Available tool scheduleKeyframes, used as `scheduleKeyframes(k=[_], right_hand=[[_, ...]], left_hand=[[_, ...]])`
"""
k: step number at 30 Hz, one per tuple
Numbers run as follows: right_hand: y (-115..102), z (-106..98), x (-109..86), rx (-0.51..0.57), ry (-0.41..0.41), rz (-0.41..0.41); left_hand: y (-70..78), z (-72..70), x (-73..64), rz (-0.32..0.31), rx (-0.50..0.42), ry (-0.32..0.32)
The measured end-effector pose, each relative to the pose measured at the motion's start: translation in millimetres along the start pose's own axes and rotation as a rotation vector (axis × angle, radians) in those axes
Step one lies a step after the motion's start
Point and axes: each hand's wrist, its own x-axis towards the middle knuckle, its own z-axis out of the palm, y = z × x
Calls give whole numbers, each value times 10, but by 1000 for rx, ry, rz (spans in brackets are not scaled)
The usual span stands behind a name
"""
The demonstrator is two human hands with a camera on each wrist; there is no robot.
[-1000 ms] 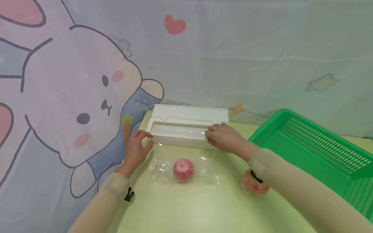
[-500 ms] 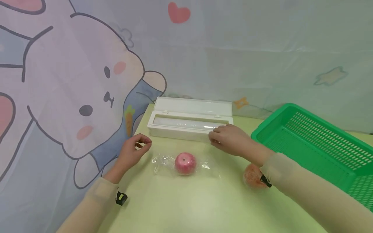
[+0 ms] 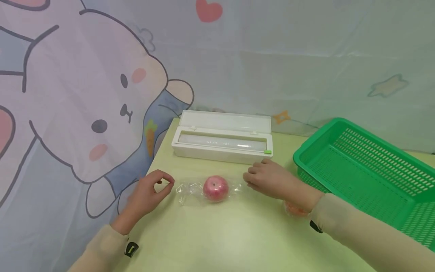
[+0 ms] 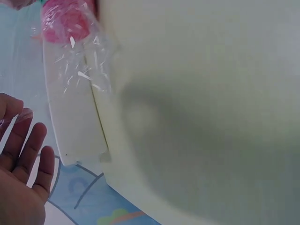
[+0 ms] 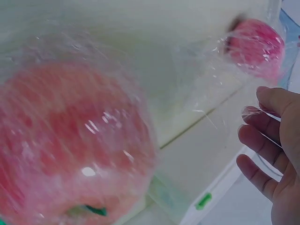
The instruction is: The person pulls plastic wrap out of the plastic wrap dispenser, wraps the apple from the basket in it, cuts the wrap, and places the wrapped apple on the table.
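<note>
A pink round fruit [image 3: 215, 188] sits on the table, with crumpled clear plastic wrap [image 3: 189, 190] to both sides of it. Left of the fruit, my left hand [image 3: 146, 192] pinches a thin edge of clear film between thumb and index finger, its other fingers loosely spread in the left wrist view. My right hand [image 3: 275, 180], right of the fruit, pinches clear film [image 5: 255, 111] the same way. Behind the fruit stands a white wrap dispenser [image 3: 221, 154], lid raised, a film roll inside and a green slider [image 3: 268, 152] at its right end.
A red apple [image 5: 70, 150] wrapped in film lies below my right forearm, partly hidden in the head view. At right is a green plastic basket [image 3: 314, 141]. A cartoon-printed cloth [image 3: 272, 56] hangs behind the table [image 3: 231, 241].
Both hands have come away from the dispenser toward me, to either side of the pink fruit. The green slider, earlier covered by the right hand, now shows. The head view has shifted slightly.
</note>
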Motion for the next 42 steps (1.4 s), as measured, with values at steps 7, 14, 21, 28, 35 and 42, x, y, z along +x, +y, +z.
scheduleKeyframes(k=[7, 14, 21, 28, 35, 42], right_hand=[[-81, 157, -59, -63, -76, -37], [-123, 336, -66, -114, -57, -65], [-150, 395, -59, -114, -125, -35], [-199, 290, -94, -40, -94, 51], [-350, 162, 100, 260, -2, 237], [-528, 409, 269, 596, -34, 462]], left_hand=[[4, 86, -177, 256, 228, -3], [-49, 182, -294, 384, 390, -67], [-116, 222, -312, 417, 454, -114], [-64, 113, -315, 425, 459, -11], [375, 322, -43, 301, 388, 82], [685, 782, 218, -38, 307, -187]])
